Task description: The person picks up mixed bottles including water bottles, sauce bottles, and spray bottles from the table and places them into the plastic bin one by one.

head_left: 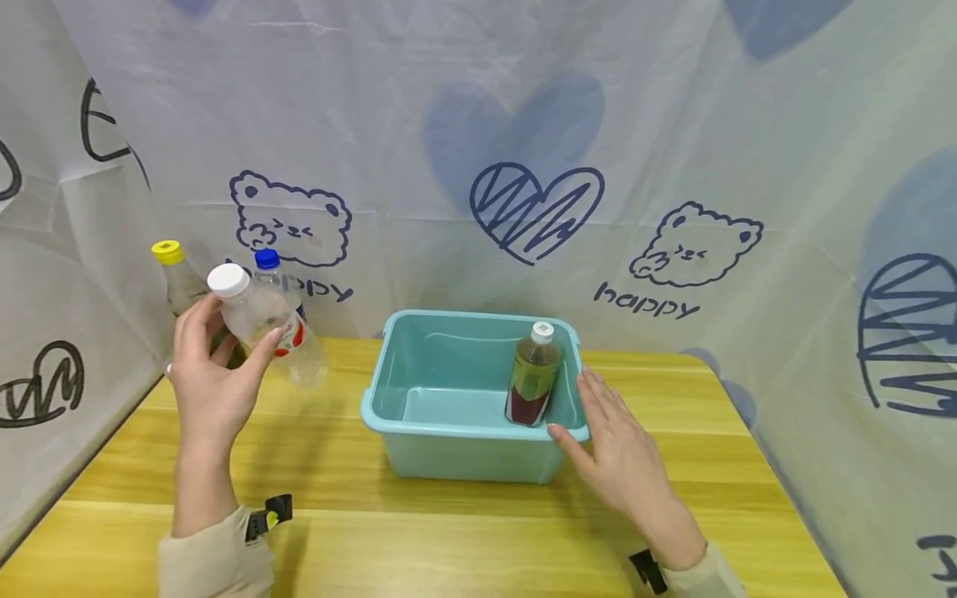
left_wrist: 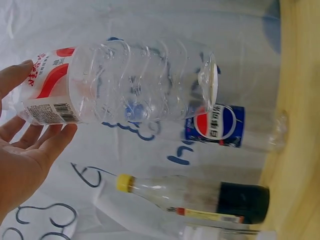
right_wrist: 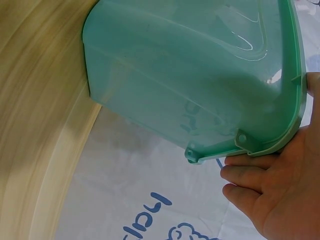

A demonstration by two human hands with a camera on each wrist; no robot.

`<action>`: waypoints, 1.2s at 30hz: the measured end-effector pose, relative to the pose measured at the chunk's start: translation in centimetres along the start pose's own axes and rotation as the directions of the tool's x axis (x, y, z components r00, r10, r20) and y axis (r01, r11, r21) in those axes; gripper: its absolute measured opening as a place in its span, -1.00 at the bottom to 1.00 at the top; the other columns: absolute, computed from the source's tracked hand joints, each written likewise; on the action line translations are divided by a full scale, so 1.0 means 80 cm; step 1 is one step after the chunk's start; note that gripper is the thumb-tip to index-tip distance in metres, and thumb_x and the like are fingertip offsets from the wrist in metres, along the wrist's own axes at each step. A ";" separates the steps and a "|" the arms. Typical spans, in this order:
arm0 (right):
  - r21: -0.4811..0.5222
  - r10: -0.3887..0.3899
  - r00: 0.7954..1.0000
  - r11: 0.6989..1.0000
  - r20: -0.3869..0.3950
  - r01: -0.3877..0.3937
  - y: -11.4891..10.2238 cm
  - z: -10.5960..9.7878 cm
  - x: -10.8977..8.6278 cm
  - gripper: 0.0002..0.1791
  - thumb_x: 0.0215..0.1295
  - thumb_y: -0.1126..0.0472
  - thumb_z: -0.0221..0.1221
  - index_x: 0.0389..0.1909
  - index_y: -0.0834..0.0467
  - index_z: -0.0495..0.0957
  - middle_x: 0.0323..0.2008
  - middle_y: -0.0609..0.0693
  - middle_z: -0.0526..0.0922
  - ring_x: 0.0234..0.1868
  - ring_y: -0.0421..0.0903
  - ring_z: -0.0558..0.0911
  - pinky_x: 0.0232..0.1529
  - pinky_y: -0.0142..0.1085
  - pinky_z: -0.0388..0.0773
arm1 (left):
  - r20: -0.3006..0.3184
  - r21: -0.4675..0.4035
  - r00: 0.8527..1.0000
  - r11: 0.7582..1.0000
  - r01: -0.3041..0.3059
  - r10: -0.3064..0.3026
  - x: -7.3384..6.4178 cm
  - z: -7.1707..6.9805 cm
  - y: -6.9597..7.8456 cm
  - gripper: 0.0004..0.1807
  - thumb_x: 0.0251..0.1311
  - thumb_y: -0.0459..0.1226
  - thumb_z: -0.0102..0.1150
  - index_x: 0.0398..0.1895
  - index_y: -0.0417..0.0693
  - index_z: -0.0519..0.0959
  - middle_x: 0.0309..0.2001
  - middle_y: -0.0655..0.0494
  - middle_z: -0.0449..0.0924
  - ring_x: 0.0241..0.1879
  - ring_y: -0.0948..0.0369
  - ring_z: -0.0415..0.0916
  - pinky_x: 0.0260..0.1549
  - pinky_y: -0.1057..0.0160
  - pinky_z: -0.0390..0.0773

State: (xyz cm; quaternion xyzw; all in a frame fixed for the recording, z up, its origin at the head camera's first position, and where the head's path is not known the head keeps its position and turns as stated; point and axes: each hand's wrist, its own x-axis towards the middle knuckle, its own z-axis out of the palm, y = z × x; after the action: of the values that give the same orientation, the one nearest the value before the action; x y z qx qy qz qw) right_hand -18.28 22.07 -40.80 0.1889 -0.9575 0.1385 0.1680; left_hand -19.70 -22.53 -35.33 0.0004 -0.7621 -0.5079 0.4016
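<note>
Bottle (head_left: 262, 309) of clear plastic with white cap and red-and-white label is clamped between thumb and fingers of the left hand (head_left: 214, 390), tilted, above the yellow wood-grain table (head_left: 449, 544), left of the light-blue rectangular plastic basin (head_left: 471, 455). Right hand (head_left: 622, 453): thumb apart from extended fingers, touching the basin's right rim. White-capped bottle (head_left: 533, 382) with green-and-dark-red label stands inside, near the right wall. Yellow-capped clear bottle (head_left: 184, 284) stands behind the left hand.

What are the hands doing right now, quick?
Left hand: holding the white-capped clear plastic bottle.
Right hand: open, fingers fairly straight, touching the light teal plastic tub.
</note>
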 end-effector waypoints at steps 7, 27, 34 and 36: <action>0.005 0.005 1.000 1.000 -0.008 -0.005 0.001 -0.001 -0.001 -0.09 0.57 -0.28 -0.02 0.59 0.35 0.11 0.60 0.25 0.10 0.59 0.21 0.17 0.58 0.09 0.13 | -0.026 -0.072 0.995 0.993 -0.095 0.093 -0.003 0.002 0.026 -0.14 0.10 -0.60 0.43 0.49 0.00 0.40 0.30 0.29 0.36 0.32 0.15 0.42 0.35 0.18 0.48; 0.007 0.013 1.000 1.000 -0.010 -0.013 0.003 0.003 -0.004 -0.09 0.57 -0.28 -0.02 0.59 0.35 0.11 0.60 0.24 0.10 0.59 0.22 0.18 0.57 0.08 0.14 | -0.037 -0.259 0.956 0.921 -0.290 0.291 -0.003 0.050 0.081 -0.18 0.00 -0.67 0.44 0.41 -0.25 0.43 0.27 0.19 0.40 0.35 0.04 0.44 0.28 0.17 0.56; 0.011 -0.001 1.000 1.000 -0.019 0.001 0.001 0.002 -0.003 -0.10 0.57 -0.27 0.00 0.59 0.34 0.13 0.60 0.24 0.13 0.58 0.20 0.20 0.56 0.09 0.16 | -0.003 -0.306 0.944 0.899 -0.314 0.329 -0.003 0.067 0.092 -0.18 -0.01 -0.67 0.46 0.40 -0.28 0.42 0.25 0.06 0.41 0.31 0.05 0.48 0.27 0.17 0.56; 0.012 -0.004 1.000 1.000 -0.022 0.004 0.001 0.001 -0.002 -0.10 0.56 -0.27 0.00 0.59 0.35 0.14 0.60 0.24 0.14 0.58 0.20 0.20 0.56 0.09 0.17 | 0.016 -0.316 0.942 0.895 -0.314 0.336 -0.003 0.072 0.092 -0.18 0.00 -0.67 0.46 0.41 -0.29 0.41 0.24 0.09 0.41 0.30 0.05 0.48 0.26 0.18 0.56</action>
State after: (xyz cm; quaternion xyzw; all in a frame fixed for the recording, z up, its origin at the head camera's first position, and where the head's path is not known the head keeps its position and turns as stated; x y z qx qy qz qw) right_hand -18.19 22.15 -40.92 0.1903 -0.9544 0.1461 0.1777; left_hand -20.07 -14.38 -30.72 -0.2076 -0.6762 -0.5461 0.4487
